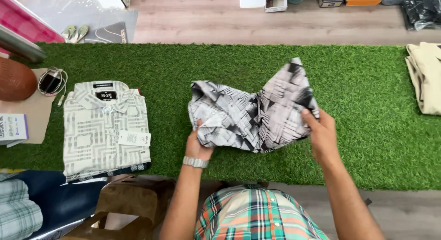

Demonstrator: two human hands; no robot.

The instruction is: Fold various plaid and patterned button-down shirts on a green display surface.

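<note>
A black, grey and white patterned shirt (250, 111) lies crumpled on the green artificial-grass surface (358, 102), partly lifted at its right side. My left hand (197, 146), with a metal watch on the wrist, grips the shirt's lower left edge. My right hand (321, 132) holds the shirt's right edge, thumb on the fabric. Both hands are closed on the cloth.
A neatly folded cream patterned shirt (105, 127) with a tag lies at the left on a small stack. A beige garment (425, 77) sits at the right edge. A phone with cable (51, 81), a brown round object (16, 79) and a small box (13, 127) lie far left.
</note>
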